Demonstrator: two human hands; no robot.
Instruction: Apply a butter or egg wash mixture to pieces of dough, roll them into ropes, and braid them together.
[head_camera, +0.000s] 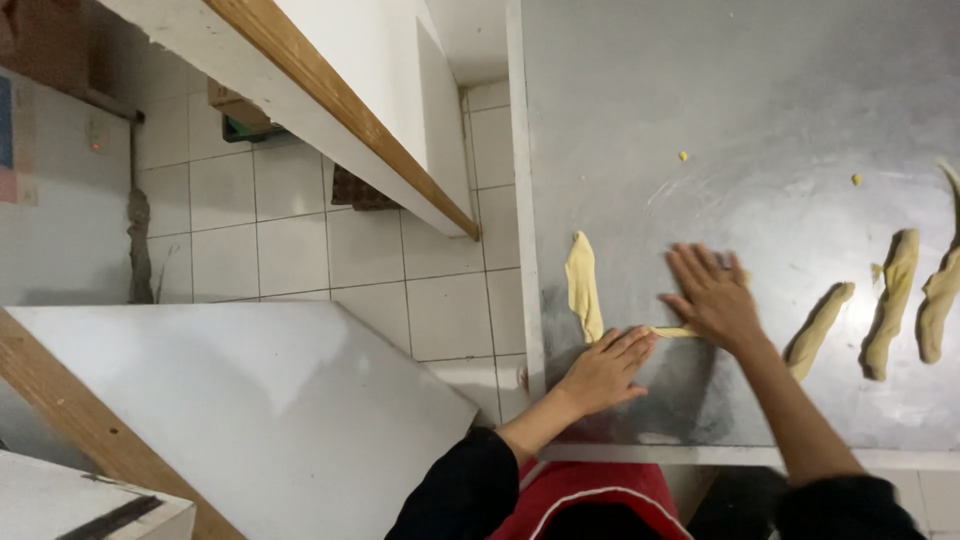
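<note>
Dough rope (672, 331), thin and pale yellow, lies under flat, spread fingers of left hand (603, 371) and right hand (716, 297).

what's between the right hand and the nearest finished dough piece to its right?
Head view: only bare steel table separates the right hand from the nearest pale yellow rolled dough piece. The thin yellow dough strip under the palm extends toward the left hand.

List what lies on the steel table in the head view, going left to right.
Flattened dough strip → left hand → right hand, pressing a thin dough rope → short dough piece → longer dough piece → dough piece at the right edge.
</note>
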